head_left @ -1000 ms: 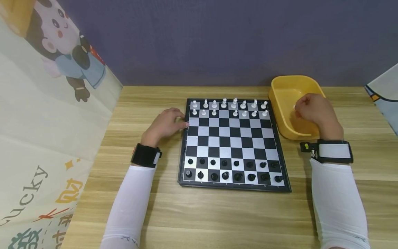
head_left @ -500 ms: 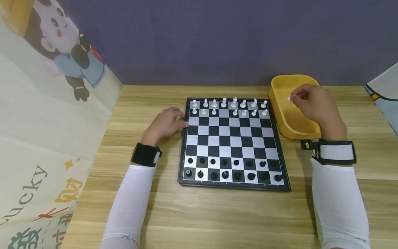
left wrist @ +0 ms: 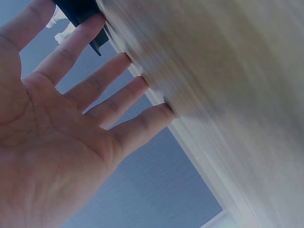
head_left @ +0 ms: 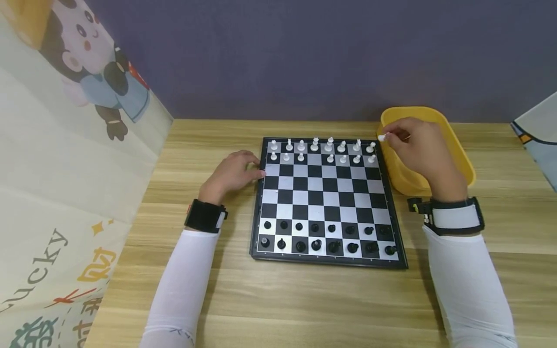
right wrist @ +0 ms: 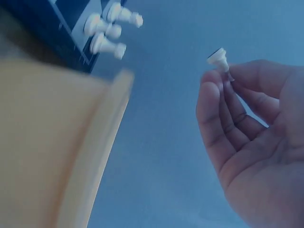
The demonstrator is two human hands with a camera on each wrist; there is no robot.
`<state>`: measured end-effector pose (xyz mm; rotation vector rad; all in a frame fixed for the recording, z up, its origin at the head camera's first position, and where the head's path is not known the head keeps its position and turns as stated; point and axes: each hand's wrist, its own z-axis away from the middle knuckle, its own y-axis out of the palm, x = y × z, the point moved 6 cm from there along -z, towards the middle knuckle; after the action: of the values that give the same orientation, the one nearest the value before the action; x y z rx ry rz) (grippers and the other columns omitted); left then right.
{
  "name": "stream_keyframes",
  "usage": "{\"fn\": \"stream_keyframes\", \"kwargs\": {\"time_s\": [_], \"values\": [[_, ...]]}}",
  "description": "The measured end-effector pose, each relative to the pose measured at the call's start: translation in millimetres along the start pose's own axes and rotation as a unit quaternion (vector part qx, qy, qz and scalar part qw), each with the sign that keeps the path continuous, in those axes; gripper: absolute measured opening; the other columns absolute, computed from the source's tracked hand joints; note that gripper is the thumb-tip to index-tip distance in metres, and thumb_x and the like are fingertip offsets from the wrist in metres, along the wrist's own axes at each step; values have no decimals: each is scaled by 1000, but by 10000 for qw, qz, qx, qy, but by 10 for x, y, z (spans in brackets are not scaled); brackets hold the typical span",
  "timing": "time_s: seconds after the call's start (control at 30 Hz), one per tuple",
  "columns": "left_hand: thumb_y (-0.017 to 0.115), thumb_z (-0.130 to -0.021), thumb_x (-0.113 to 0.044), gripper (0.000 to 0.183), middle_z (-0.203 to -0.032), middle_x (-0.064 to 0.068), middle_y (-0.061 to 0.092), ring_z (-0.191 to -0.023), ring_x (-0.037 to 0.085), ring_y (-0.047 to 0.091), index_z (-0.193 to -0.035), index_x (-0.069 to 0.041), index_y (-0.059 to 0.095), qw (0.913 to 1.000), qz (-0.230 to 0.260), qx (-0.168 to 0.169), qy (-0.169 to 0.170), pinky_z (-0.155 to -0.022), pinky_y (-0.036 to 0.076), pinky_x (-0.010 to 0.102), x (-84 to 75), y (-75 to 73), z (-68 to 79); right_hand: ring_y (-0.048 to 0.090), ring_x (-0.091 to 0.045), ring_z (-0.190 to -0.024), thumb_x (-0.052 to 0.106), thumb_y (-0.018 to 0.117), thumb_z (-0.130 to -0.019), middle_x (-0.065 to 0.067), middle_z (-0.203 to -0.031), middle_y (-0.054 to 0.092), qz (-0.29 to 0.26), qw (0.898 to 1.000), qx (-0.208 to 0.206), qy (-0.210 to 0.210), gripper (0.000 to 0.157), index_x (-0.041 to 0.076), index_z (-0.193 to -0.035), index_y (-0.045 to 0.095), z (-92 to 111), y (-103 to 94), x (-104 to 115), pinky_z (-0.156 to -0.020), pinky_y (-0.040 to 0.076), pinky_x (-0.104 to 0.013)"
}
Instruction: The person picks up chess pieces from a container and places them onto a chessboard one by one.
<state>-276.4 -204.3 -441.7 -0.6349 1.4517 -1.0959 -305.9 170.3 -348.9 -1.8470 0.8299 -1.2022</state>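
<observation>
A chessboard (head_left: 315,198) lies on the wooden table with black pieces (head_left: 316,245) in two rows at the near side. White pieces (head_left: 329,143) fill the far row; the second row has a gap at its fourth square. My right hand (head_left: 419,147) is over the left rim of the yellow bin and pinches a white chess piece (right wrist: 219,60) between thumb and fingertips, base outward in the right wrist view. My left hand (head_left: 232,173) rests at the board's left edge, thumb touching the frame. Its fingers (left wrist: 135,133) are extended, tips on the table in the left wrist view.
The yellow bin (head_left: 463,166) stands against the board's far right corner. Behind the wooden table (head_left: 322,309) rises a dark blue panel (head_left: 278,58). A printed cloth (head_left: 65,193) hangs along the left side.
My right hand has lifted the white chess piece out of the yellow bin and moved left toward the board. The bin's right side has swung outward slightly. My left hand stays put.
</observation>
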Motion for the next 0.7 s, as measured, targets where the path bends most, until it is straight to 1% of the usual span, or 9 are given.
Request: {"fn": "stream_keyframes", "kwargs": {"time_s": [0.1, 0.27, 0.33, 0.53, 0.7], "values": [[54, -85, -52, 45, -139, 7, 40, -129, 27, 32, -115, -19, 59, 10000, 7, -4, 5, -104, 21, 43, 2, -8, 8, 52, -22, -83, 29, 51, -92, -4, -96, 59, -36, 9999, 43, -158, 24, 11, -104, 61, -15, 75, 99, -73, 43, -36], [55, -85, -52, 45, -138, 6, 41, -128, 26, 32, -115, -18, 59, 10000, 6, -10, -6, -104, 21, 42, 0, -18, 17, 51, -22, -83, 30, 52, -91, -4, -93, 57, -85, 9992, 371, -90, 24, 11, -105, 58, -22, 222, 205, -74, 44, -35], [55, -85, -51, 45, -137, 6, 41, -128, 26, 33, -115, -18, 59, 10000, 18, -30, -21, -104, 21, 42, 0, -23, 19, 51, -21, -83, 30, 53, -91, -3, -92, 57, -102, 9986, 491, -144, 23, 12, -105, 57, -28, 282, 248, -73, 44, -34], [55, -85, -51, 45, -137, 5, 42, -127, 27, 34, -115, -18, 59, 10000, 8, 11, -27, -104, 21, 42, -4, -5, 5, 51, -19, -78, 30, 56, -90, 0, -89, 58, -40, 9957, 805, -457, 19, 14, -102, 56, -14, 447, 359, -69, 45, -31], [55, -85, -50, 45, -136, 5, 42, -127, 27, 34, -116, -17, 58, 10000, -31, 14, -34, -104, 21, 41, 5, -5, 10, 51, -17, -75, 24, 58, -88, 1, -85, 58, 210, 9913, 937, -896, 13, 15, -98, 57, -61, 536, 499, -65, 44, -30]]}}
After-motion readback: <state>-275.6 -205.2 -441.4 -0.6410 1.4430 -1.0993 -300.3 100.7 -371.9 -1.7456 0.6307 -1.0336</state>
